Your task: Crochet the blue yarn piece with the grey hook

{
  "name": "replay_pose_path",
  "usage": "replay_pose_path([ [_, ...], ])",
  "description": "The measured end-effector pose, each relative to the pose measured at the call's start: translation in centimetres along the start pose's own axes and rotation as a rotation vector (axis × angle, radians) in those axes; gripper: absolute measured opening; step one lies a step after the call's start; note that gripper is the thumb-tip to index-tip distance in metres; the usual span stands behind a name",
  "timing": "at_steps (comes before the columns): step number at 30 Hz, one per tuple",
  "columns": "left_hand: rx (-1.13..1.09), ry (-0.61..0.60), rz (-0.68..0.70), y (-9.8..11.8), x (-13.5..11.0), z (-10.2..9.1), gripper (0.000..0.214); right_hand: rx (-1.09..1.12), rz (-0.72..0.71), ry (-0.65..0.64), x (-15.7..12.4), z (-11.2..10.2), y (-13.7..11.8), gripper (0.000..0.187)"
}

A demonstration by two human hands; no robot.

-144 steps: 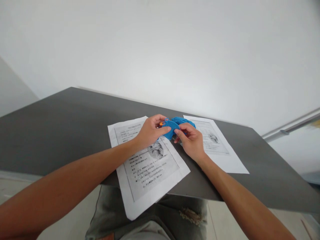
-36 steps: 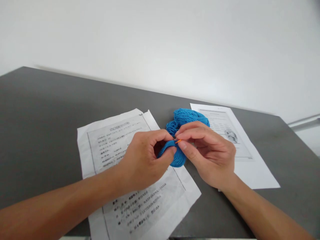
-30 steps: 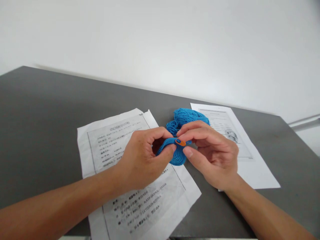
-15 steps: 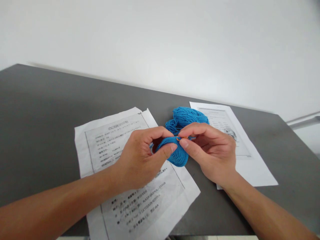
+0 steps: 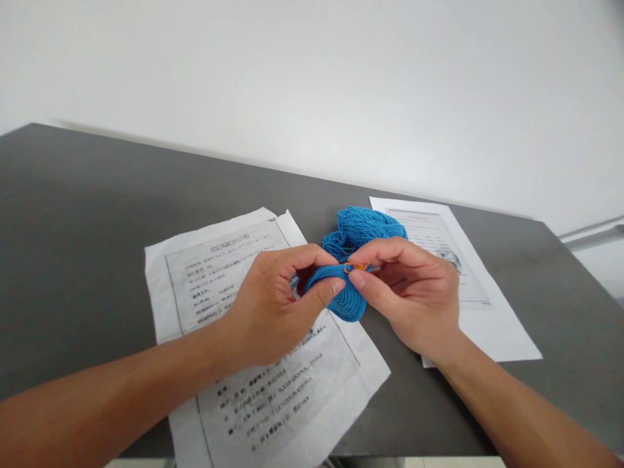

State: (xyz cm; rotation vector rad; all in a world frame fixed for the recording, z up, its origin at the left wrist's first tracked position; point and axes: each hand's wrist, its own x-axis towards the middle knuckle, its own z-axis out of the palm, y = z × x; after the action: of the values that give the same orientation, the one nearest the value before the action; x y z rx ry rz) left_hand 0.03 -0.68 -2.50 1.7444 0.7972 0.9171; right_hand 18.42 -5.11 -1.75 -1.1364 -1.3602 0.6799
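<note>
A blue crocheted piece (image 5: 347, 300) with curved rows of stitches is pinched at its upper edge by my left hand (image 5: 277, 305), thumb in front and index finger behind. At that same edge a small orange stitch marker (image 5: 355, 267) shows between the thumb and index finger of my right hand (image 5: 414, 292), which are closed on it. The two hands almost meet over the marker. Just behind them lies a loose skein of blue yarn (image 5: 368, 224) on the table. My right fingers hide part of the marker.
A creased printed sheet (image 5: 292, 426) lies under my left forearm. Another printed sheet (image 5: 492, 338) rests to the right, partly behind my right hand. Both are on a dark grey table (image 5: 97, 195) that reaches a white wall (image 5: 312, 84).
More of the orange stitch marker shows between my right thumb and index finger than before. Both hands keep nearly the same place and grip.
</note>
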Motion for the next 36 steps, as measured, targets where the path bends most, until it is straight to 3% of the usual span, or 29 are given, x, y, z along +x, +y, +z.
replay_pose_path([
  [9,-0.001,0.090,-0.029,0.11,0.17,0.27,0.004,-0.025,-0.053,0.046,-0.30,-0.01,0.30,0.019],
  [13,-0.037,0.114,-0.035,0.22,0.18,0.28,0.014,-0.017,-0.088,0.035,-0.29,0.01,0.25,0.021],
  [19,-0.024,0.076,0.020,0.43,0.22,0.16,0.009,-0.051,-0.081,0.049,-0.31,0.02,0.39,0.018],
  [27,-0.027,0.071,-0.049,0.38,0.29,0.33,0.008,-0.066,-0.078,-0.015,-0.08,-0.01,0.02,0.014],
  [36,-0.088,0.045,-0.054,0.23,0.18,0.30,0.006,-0.055,0.083,-0.027,0.27,-0.02,-0.60,0.005],
])
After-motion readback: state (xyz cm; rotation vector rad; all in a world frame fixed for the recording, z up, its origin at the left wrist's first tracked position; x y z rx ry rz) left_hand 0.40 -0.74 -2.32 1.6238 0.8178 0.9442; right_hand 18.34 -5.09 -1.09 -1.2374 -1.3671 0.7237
